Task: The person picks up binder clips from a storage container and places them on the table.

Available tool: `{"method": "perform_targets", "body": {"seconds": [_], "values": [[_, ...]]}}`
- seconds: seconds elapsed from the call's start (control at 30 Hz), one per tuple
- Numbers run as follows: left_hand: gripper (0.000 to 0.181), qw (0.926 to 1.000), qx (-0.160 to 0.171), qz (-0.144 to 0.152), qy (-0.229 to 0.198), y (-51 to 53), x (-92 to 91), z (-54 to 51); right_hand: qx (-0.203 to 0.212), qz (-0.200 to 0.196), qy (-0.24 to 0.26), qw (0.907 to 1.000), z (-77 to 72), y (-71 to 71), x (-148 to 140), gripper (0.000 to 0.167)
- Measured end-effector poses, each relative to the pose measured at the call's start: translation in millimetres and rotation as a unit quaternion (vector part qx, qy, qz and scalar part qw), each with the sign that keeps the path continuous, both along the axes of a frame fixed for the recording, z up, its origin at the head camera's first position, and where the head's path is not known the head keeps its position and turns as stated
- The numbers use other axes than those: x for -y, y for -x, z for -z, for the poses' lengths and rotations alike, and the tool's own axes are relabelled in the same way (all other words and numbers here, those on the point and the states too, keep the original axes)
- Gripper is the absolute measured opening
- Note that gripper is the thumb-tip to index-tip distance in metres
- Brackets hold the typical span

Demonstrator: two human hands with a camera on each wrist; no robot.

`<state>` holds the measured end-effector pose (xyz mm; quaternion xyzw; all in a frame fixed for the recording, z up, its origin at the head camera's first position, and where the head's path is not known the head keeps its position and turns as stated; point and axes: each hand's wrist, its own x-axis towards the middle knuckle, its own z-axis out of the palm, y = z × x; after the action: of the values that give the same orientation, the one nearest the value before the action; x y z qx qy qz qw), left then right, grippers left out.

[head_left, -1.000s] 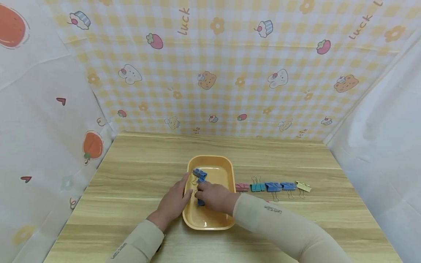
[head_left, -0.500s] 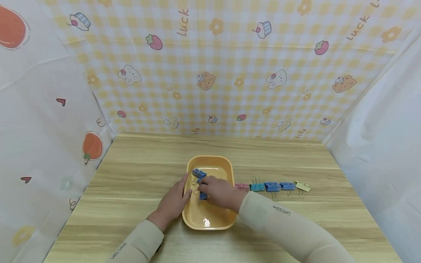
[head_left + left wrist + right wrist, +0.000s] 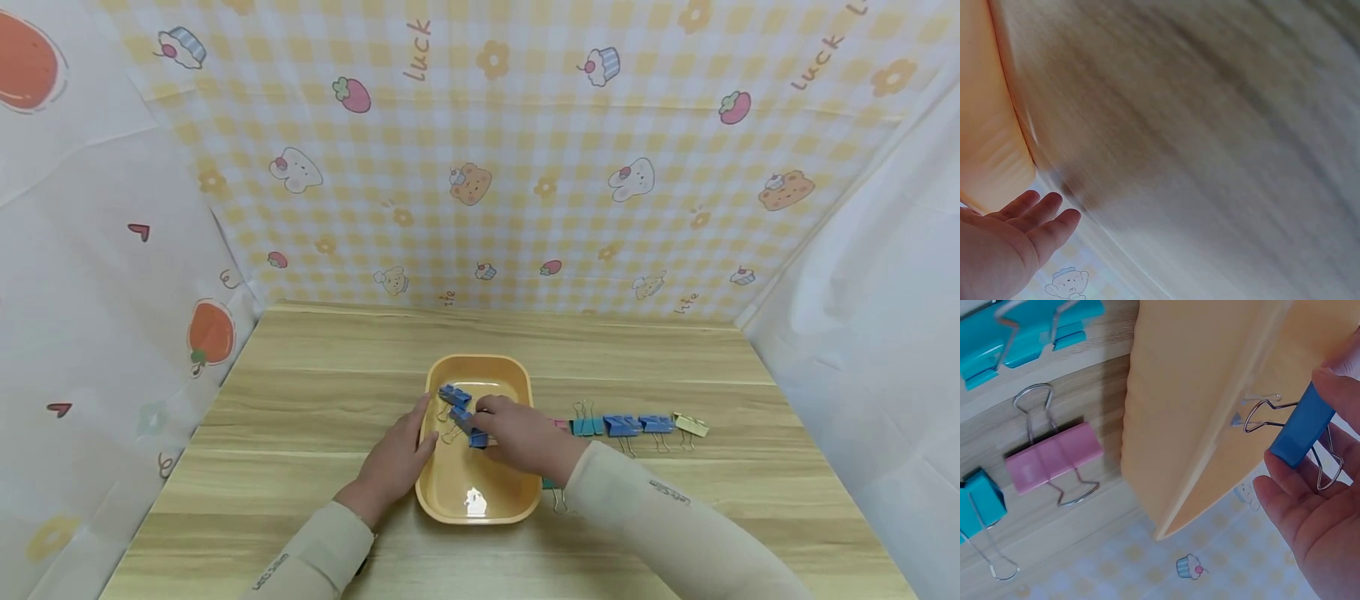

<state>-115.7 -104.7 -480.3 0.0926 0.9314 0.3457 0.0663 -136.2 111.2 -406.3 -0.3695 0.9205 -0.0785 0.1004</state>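
My right hand (image 3: 528,437) is over the yellow-orange tray (image 3: 480,518) and pinches a blue binder clip (image 3: 1304,425) between thumb and fingers, its wire handles jutting out. Beside it in the tray lie another blue binder clip (image 3: 459,419) and, farther back, a third one (image 3: 454,395). My left hand (image 3: 393,458) rests at the tray's left side, thumb at the rim and fingers loosely extended along the outside. In the left wrist view, those fingers (image 3: 1054,234) look relaxed near the tray's outer wall.
Right of the tray, a row on the wooden table (image 3: 300,350) holds a pink clip (image 3: 1054,456), a teal clip (image 3: 587,427), blue clips (image 3: 622,427) and a pale yellow clip (image 3: 691,425). A green clip (image 3: 553,483) lies nearer, partly behind my right forearm.
My right hand has moved right inside the tray, bringing the blue binder clip with it. The green clip beside the tray has come into view. My left hand stays put.
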Motion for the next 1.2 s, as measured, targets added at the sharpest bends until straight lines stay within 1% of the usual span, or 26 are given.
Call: {"method": "perform_targets", "body": {"seconds": [0.17,0.43,0.7,0.83,1.07,1.2], "values": [[0.062,1.0000,0.001,-0.003,-0.002,-0.1,-0.2,0.4,-0.008,0.013,0.002,0.9999,-2.5,-2.6,-8,0.039],[0.063,1.0000,0.000,-0.002,-0.002,-0.2,-0.8,0.1,-0.026,0.030,0.024,0.9989,-7.6,-7.9,-23,0.039],[0.063,1.0000,0.004,0.001,-0.001,-0.3,-0.9,0.6,-0.034,0.055,0.039,0.9972,-12.3,-11.4,-35,0.039],[0.063,1.0000,0.001,0.001,-0.008,0.5,-0.8,0.7,-0.031,0.070,0.043,0.9962,-14.0,-12.3,-42,0.042],[0.063,0.9999,0.001,-0.001,-0.012,1.5,-0.5,1.5,-0.007,0.101,0.047,0.9937,-11.7,-12.9,-58,0.045],[0.063,0.9999,0.006,-0.002,-0.014,1.3,0.0,1.9,-0.012,0.117,0.044,0.9921,-9.1,-13.7,-67,0.046]]}}
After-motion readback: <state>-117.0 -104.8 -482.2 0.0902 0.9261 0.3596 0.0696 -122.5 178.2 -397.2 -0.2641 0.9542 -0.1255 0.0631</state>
